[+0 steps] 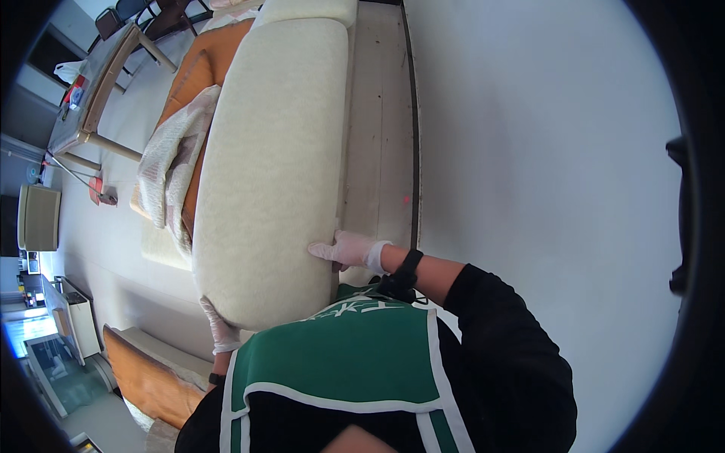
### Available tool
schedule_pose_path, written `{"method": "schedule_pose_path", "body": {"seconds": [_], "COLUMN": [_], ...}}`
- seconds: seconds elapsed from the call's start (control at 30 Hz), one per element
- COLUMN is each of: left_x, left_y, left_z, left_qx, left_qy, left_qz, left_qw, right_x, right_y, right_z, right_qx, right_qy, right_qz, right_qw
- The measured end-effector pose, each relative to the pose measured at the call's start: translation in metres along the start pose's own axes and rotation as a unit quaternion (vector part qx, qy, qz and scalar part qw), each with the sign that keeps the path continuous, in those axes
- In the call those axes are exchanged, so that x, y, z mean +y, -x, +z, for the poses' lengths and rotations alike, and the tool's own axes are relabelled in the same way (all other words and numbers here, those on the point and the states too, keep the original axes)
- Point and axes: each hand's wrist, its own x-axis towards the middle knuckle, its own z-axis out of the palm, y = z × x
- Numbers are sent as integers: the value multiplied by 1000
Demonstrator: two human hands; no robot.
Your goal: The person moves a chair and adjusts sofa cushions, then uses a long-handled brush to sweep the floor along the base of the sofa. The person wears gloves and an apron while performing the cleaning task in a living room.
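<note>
A long cream fabric sofa backrest (274, 158) stretches away from my body, its near end close against my green apron (340, 351). My right hand (354, 251), in a thin whitish glove, grips its right edge. The thumb lies on the top fabric, and the other fingers curl down over the side, partly hidden. At the near left corner my left hand (218, 328), also gloved, holds the rounded end, with its fingertips against the fabric. Orange seat covering (218, 48) and a rumpled patterned throw (175, 164) lie along the left side of the backrest.
A white wall (538, 141) with dark skirting (415, 136) runs along the right, beyond a strip of dusty floor (379, 113). Left stand a wooden table (107, 85), a red dustpan (95, 189) and a beige cabinet (42, 218). Another orange-covered seat (147, 374) is at lower left.
</note>
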Motion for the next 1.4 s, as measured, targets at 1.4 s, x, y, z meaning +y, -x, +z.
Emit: {"method": "schedule_pose_path", "body": {"seconds": [1.4], "left_x": [-1], "left_y": [-36], "left_z": [-3], "left_qx": [188], "left_qy": [-742], "left_qz": [440], "left_qw": [470], "right_x": [246], "right_y": [-78], "right_z": [28], "right_qx": [-33], "right_qy": [-135], "right_qz": [112], "right_qw": [984]}}
